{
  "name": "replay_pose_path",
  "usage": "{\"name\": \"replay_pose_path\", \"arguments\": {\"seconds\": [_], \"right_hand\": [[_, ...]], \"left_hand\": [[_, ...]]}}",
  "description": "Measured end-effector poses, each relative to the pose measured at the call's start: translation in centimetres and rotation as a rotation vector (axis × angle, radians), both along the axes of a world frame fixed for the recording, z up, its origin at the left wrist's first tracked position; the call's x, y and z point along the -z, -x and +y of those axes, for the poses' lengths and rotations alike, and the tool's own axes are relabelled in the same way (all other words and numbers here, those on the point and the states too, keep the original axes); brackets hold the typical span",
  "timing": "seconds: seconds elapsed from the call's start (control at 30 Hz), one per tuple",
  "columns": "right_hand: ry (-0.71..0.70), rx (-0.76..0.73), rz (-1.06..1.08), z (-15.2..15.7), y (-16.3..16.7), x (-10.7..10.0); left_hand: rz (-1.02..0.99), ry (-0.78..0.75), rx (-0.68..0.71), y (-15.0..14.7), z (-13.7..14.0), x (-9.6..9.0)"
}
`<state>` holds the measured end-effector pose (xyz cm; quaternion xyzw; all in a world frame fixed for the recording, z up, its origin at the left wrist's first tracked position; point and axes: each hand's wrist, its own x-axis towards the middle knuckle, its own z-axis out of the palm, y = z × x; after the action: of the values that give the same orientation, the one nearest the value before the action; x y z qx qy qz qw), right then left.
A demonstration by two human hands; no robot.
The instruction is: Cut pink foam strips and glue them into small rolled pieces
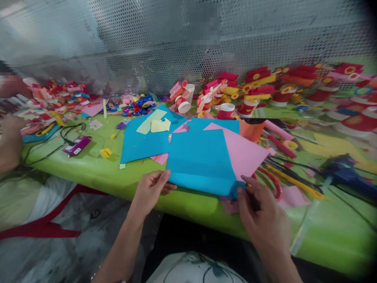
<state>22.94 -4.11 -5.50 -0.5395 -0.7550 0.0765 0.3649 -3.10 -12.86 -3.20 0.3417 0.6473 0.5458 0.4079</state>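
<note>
A blue sheet of paper (pixel 198 155) lies in front of me, its near edge bent up along a fold. My left hand (pixel 154 186) pinches the near left corner between thumb and fingers. At the near right corner, my right hand (pixel 259 208) grips the same sheet, its fingers partly hidden. Under it on the right is a pink sheet (pixel 244 151). Another blue sheet (pixel 144 143) lies behind to the left, with a pale green scrap (pixel 150 122) and a cream paper scrap (pixel 160 125) on top.
A glue gun (pixel 347 173) with a cable lies at the right, near scissors (pixel 272 181) with red handles. Paper-cup figures (pixel 249 107) line the back by a perforated metal wall (pixel 147 47). A purple power box (pixel 77 146) sits left. Another person's arm (pixel 11 141) is at the far left.
</note>
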Motion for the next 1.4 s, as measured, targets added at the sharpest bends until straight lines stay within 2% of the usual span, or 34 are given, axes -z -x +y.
{"name": "replay_pose_path", "arguments": {"seconds": [0.27, 0.4, 0.63, 0.77, 0.93, 1.07, 1.23, 1.4], "right_hand": [[0.055, 0.034, 0.020, -0.2, 0.1, 0.3], [0.018, 0.034, 0.002, -0.1, 0.2, 0.5], [-0.033, 0.049, -0.071, 0.1, 0.4, 1.0], [-0.076, 0.033, -0.117, 0.1, 0.3, 0.9], [-0.088, 0.011, -0.166, 0.4, -0.1, 1.1], [-0.129, -0.001, -0.159, 0.4, 0.0, 1.3], [-0.128, -0.018, -0.119, 0.1, 0.6, 0.9], [-0.151, -0.018, -0.133, 0.0, 0.6, 0.9]], "left_hand": [[0.202, 0.018, -0.148, -0.8, -0.3, 0.8], [0.198, -0.006, -0.167, -0.7, -0.5, 1.2], [0.115, -0.282, -0.132, 0.7, -1.2, 1.5], [-0.013, -0.352, -0.158, 0.9, -1.2, 1.8], [-0.140, -0.324, -0.205, 0.6, -0.6, 1.7], [-0.068, -0.276, -0.234, 1.1, -0.2, 1.4], [0.019, -0.326, -0.284, 1.9, 0.6, 1.4], [0.056, -0.336, -0.395, 1.8, 1.1, 1.4]]}}
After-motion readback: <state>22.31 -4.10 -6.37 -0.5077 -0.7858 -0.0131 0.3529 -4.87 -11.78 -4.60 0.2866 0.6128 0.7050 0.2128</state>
